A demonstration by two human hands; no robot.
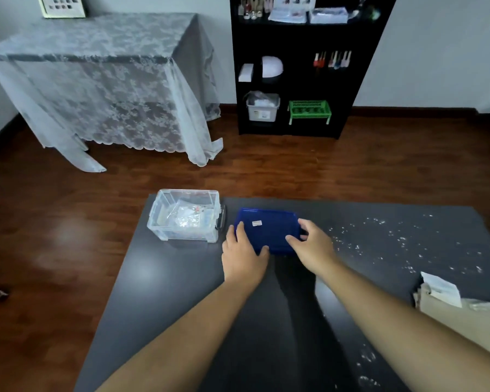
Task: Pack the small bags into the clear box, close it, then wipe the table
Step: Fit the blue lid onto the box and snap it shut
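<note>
The clear box (164, 230) stands uncovered at the far left corner of the dark table (159, 292), with small clear bags (186, 216) lying inside it. Just right of it lies the blue lid (269, 226), flat on the table with a white sticker on top. My left hand (242, 254) grips the lid's near left corner, thumb under the front edge. My right hand (313, 243) holds the lid's right side, fingers curled over its edge.
White crumbs (379, 236) are scattered over the table's right half. A beige cloth (461, 318) with a white paper (443, 290) on it lies at the right edge. Beyond the table are a lace-covered table (102, 89) and a black shelf (294, 69).
</note>
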